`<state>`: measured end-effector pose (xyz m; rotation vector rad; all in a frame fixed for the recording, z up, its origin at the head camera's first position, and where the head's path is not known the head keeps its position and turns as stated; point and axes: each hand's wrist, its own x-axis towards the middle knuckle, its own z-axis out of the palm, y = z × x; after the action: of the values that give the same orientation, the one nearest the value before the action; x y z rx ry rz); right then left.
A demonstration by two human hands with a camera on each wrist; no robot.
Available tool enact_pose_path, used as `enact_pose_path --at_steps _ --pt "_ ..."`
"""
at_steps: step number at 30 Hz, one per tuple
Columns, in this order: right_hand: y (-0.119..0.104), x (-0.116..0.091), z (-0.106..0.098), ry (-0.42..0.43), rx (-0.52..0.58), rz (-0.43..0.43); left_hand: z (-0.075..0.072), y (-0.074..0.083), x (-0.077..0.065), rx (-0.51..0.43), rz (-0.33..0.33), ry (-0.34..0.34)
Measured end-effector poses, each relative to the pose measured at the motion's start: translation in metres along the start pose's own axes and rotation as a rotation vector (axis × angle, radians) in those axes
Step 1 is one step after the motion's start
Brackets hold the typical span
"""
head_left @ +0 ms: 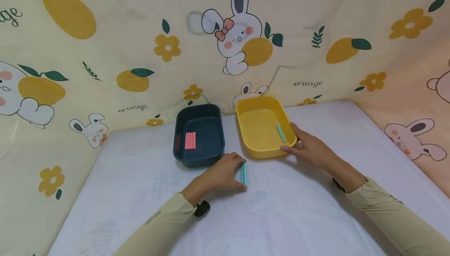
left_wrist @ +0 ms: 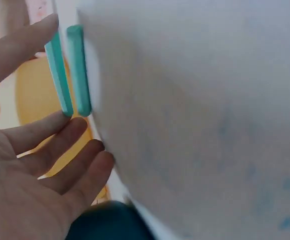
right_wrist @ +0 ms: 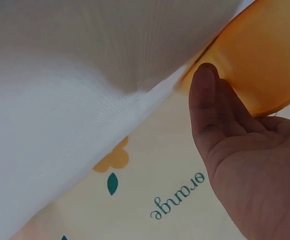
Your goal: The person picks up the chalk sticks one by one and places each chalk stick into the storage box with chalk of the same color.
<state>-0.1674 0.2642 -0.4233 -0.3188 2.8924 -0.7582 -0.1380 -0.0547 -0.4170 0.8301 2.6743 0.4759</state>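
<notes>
My left hand [head_left: 224, 172] pinches a teal chalk stick [left_wrist: 59, 77] end to end, thumb on one end and a fingertip on the other. Right beside it, a second teal chalk stick [left_wrist: 78, 72] lies on the white table. On the right, my right hand [head_left: 313, 148] holds the near right corner of a yellow tray [head_left: 258, 146], its thumb at the front rim and fingers along the outer side. Inside that tray one teal chalk stick [head_left: 281, 133] lies near the right wall. Several pink chalk sticks [head_left: 190, 141] lie side by side in a dark blue tray [head_left: 198, 162].
Both trays stand near the back edge of the white-covered table [head_left: 281, 213], with a gap between them. A cream cloth [head_left: 197, 10] printed with rabbits and oranges hangs behind and along the sides.
</notes>
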Motion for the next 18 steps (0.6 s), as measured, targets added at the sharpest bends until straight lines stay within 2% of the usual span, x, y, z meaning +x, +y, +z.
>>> enact_pose_path --at_steps 3,7,11,15,18 --pt "-0.001 0.001 0.000 -0.009 -0.003 0.009 -0.005 -0.003 -0.005 -0.082 -0.010 0.033" --pt "-0.001 0.000 0.001 -0.011 -0.007 0.014 -0.010 -0.008 -0.014 -0.238 -0.017 0.077" --pt "-0.002 -0.001 -0.001 -0.010 -0.006 0.013 -0.013 -0.014 -0.020 -0.374 0.015 0.108" --pt "-0.002 -0.002 -0.002 -0.012 0.003 0.010 -0.017 -0.017 -0.024 -0.464 0.033 0.147" --pt "-0.002 -0.002 -0.002 -0.013 0.010 0.004 -0.019 -0.019 -0.025 -0.494 0.038 0.179"
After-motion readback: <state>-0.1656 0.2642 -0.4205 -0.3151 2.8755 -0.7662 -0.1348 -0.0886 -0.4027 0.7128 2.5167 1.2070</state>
